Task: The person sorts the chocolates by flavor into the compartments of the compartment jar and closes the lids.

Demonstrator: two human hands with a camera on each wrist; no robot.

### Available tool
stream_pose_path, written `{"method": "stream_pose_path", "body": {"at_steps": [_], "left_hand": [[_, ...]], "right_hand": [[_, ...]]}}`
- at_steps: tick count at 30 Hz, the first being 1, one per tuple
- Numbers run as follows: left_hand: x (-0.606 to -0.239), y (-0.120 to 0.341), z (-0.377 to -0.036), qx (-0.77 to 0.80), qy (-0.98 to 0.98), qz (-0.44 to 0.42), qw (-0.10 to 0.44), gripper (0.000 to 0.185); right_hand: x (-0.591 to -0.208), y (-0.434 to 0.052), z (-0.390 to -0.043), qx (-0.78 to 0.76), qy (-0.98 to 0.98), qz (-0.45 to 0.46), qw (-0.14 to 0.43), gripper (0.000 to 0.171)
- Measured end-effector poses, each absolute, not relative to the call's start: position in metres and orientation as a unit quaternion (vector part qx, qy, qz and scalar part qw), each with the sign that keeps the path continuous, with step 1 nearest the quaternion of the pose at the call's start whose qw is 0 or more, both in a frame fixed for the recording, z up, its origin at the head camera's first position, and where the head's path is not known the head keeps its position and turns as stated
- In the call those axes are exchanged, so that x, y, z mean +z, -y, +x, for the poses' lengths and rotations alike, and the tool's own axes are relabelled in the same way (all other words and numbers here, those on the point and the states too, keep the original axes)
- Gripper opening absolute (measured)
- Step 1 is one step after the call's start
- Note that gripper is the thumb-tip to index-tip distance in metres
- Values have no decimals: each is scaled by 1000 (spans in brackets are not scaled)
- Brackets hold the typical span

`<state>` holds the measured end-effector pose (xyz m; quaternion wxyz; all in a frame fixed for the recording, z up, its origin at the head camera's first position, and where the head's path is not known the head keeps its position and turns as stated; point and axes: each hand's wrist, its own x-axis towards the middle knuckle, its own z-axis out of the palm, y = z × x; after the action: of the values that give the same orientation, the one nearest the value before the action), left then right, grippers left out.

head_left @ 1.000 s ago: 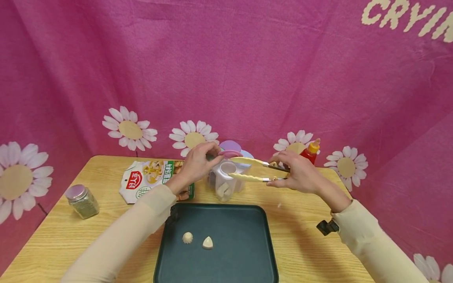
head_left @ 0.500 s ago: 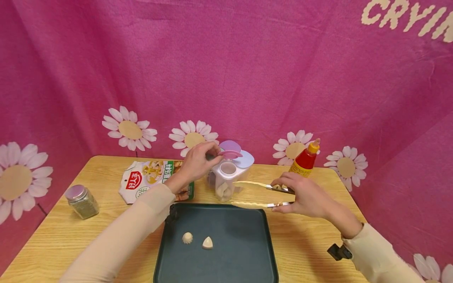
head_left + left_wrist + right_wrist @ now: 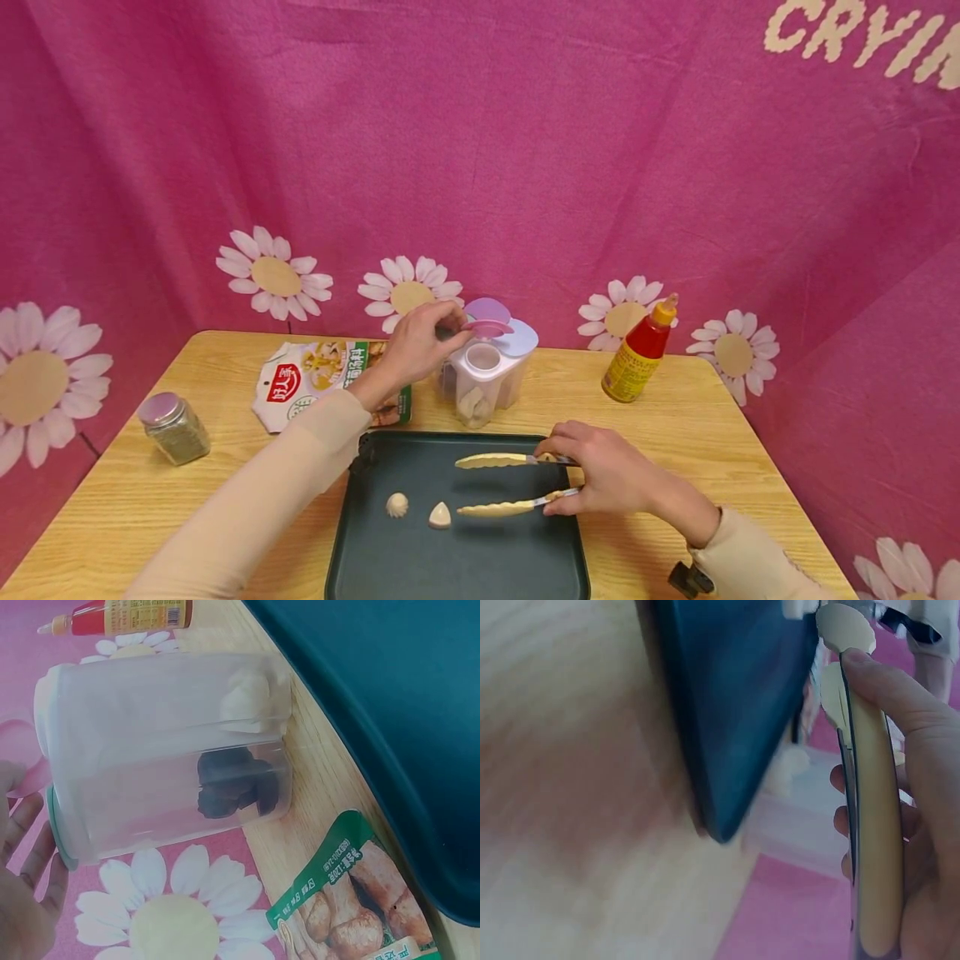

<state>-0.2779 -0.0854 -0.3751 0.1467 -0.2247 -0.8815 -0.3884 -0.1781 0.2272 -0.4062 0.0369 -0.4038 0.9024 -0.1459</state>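
From the head view, the right hand (image 3: 611, 479) grips a pair of cream tongs (image 3: 510, 483) by the handle end, fingers curled round both arms. The tongs stand spread apart over the dark green tray (image 3: 390, 575), their tips pointing left; the nearer tip lies just beside a small wedge-shaped dumpling (image 3: 440, 515), though I cannot tell whether it touches. A second, pleated dumpling (image 3: 397, 504) sits a little further left on the tray. The left hand (image 3: 420, 340) is at the back of the bench (image 3: 120, 508), its fingers pinching the pink flip lid (image 3: 487, 327) on top of a clear plastic container (image 3: 480, 383), with that lid lifted. Behind the arm lies a printed food packet (image 3: 315, 375). A glass spice jar (image 3: 174, 428) stands near the left edge, and a red sauce bottle (image 3: 637, 354) stands right of the container.

The left wrist view shows the container (image 3: 165, 750) close up, with pale and dark lumps inside separate sections. The left hand's fingers (image 3: 26, 892) lie at its lid end, and the packet (image 3: 352, 900) and tray edge (image 3: 390, 727) lie beside it.

The right wrist view is blurred. The right hand (image 3: 922, 825) wraps the tongs (image 3: 870, 802), with the tray (image 3: 735, 697) beyond.
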Motion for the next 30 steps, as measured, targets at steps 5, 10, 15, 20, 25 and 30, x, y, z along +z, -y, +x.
{"method": "stream_pose_path", "body": {"at_steps": [5, 10, 15, 20, 25, 30], "left_hand": [[-374, 86, -278, -382, 886, -225, 139, 16], [-373, 86, -279, -377, 888, -227, 135, 15], [-370, 88, -278, -379, 891, -218, 123, 16], [-368, 89, -275, -382, 893, -211, 111, 17], [-366, 90, -274, -383, 893, -210, 110, 16], [-366, 92, -273, -378, 893, -213, 114, 14]], "right_hand": [[-418, -217, -175, -148, -897, -411, 66, 58], [-423, -209, -173, -143, -896, -409, 94, 59], [-426, -204, -173, -143, -896, -408, 102, 58], [-429, -203, -175, -146, -890, -422, 91, 57], [-431, -202, -176, -147, -887, -428, 89, 54], [-432, -201, -176, -150, -886, -429, 94, 51]]}}
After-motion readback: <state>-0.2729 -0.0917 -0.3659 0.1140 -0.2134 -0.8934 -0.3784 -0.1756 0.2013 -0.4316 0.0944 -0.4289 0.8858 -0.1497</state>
